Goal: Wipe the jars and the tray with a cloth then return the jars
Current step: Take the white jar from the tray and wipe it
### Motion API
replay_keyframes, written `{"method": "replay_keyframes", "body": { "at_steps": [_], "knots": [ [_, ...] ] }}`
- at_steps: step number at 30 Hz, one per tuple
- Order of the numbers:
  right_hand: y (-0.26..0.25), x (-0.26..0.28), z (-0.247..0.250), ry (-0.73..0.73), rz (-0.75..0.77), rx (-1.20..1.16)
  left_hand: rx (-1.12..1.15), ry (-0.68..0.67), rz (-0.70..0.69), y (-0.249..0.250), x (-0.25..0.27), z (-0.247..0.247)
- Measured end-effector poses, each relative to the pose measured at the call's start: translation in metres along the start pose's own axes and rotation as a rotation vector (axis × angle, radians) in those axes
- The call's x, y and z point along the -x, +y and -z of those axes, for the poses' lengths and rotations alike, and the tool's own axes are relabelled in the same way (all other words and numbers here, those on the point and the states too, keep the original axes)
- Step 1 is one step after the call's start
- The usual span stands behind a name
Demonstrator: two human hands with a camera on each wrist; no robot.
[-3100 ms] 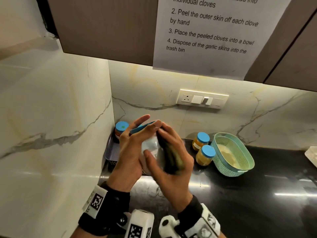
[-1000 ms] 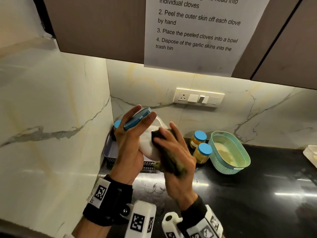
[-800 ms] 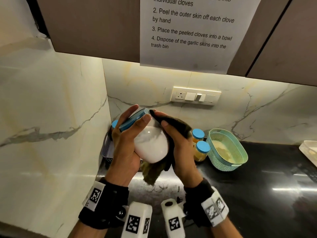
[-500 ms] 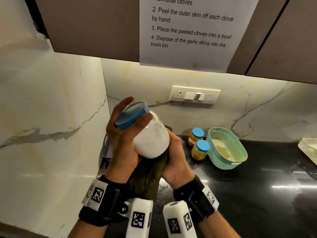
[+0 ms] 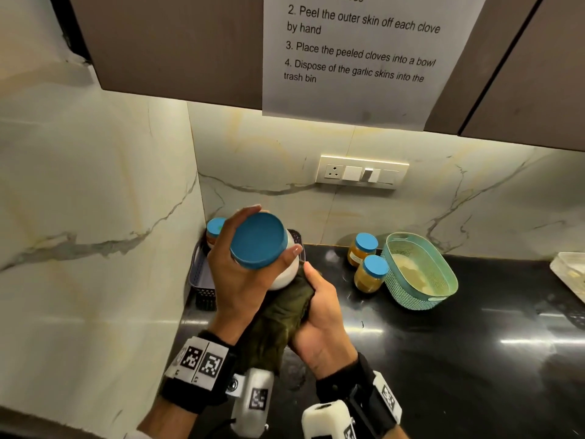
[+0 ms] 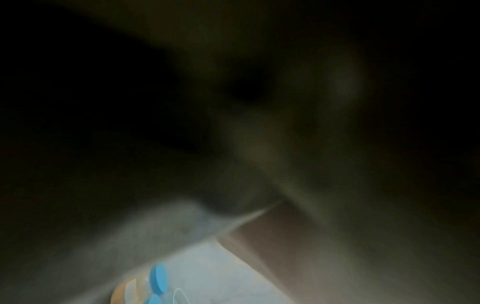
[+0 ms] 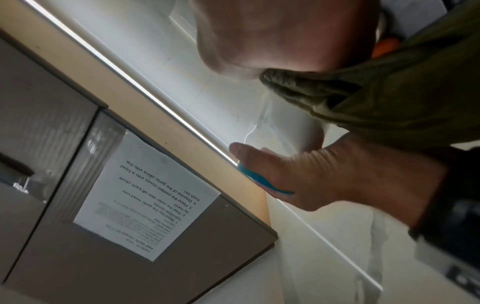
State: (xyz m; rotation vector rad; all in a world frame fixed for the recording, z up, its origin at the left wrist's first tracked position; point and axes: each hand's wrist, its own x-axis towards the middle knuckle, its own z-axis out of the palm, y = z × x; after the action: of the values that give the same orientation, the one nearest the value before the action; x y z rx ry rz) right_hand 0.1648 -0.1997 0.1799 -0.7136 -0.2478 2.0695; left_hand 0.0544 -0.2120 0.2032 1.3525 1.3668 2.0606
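My left hand [image 5: 235, 275] grips a white-filled jar [image 5: 286, 275] by its blue lid [image 5: 257, 241], held up over the counter's left corner with the lid turned toward me. My right hand [image 5: 319, 307] holds an olive cloth [image 5: 281, 318] bunched against the jar's bottom and lower side. In the right wrist view the cloth [image 7: 389, 98] wraps the jar [image 7: 298, 127] from below. A grey tray [image 5: 199, 275] sits in the corner with another blue-lidded jar [image 5: 216, 228] in it. Two yellow-filled jars [image 5: 371, 274] stand on the counter to the right. The left wrist view is dark and blurred.
A teal perforated basket [image 5: 418, 274] stands right of the two jars on the black counter [image 5: 443, 359]. A white container [image 5: 569, 274] shows at the right edge. Marble walls close in at left and behind; cabinets with a taped paper sheet [image 5: 354, 55] hang overhead.
The jar has tipped so its lid faces me. My right hand with the cloth has slid from the jar's side down under its base.
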Motion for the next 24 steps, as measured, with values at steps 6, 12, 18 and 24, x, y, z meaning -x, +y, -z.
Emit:
{"method": "replay_keyframes", "body": {
  "at_steps": [6,12,18,24],
  "knots": [
    [-0.017,-0.006,0.023,0.032,0.084,0.074,0.004,-0.052,0.017,-0.005,0.023,-0.001],
    [-0.012,-0.006,0.035,-0.016,-0.086,-0.008,0.091,-0.193,0.047,-0.01,0.029,-0.021],
    [-0.031,-0.006,0.066,0.09,-0.09,-0.092,0.079,-0.313,0.072,-0.032,0.028,-0.072],
    [-0.085,0.007,0.139,0.398,0.067,0.039,-0.011,-0.484,0.119,-0.075,0.042,-0.136]
  ]
}}
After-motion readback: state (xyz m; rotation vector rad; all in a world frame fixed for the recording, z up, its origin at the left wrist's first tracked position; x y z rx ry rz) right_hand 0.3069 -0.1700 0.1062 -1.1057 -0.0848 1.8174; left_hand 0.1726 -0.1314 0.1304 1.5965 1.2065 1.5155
